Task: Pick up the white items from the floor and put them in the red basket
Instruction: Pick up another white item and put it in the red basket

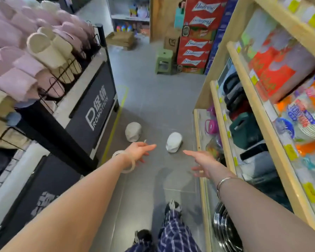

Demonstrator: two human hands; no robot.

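Note:
Two white items lie on the grey floor of a shop aisle: one white item (133, 131) on the left near a yellow floor line, another white item (173, 142) to its right. My left hand (139, 149) reaches out with fingers spread, just below the left item and holding nothing. My right hand (204, 163) is also stretched forward with fingers apart, just below and right of the right item. Neither hand touches an item. No red basket is in view.
A black promotion stand (91, 110) with pink and cream slippers (44, 50) lines the left. Wooden shelves (258, 113) of goods line the right. A green stool (164, 61) and stacked red cartons (198, 39) stand at the aisle's far end. My feet are below.

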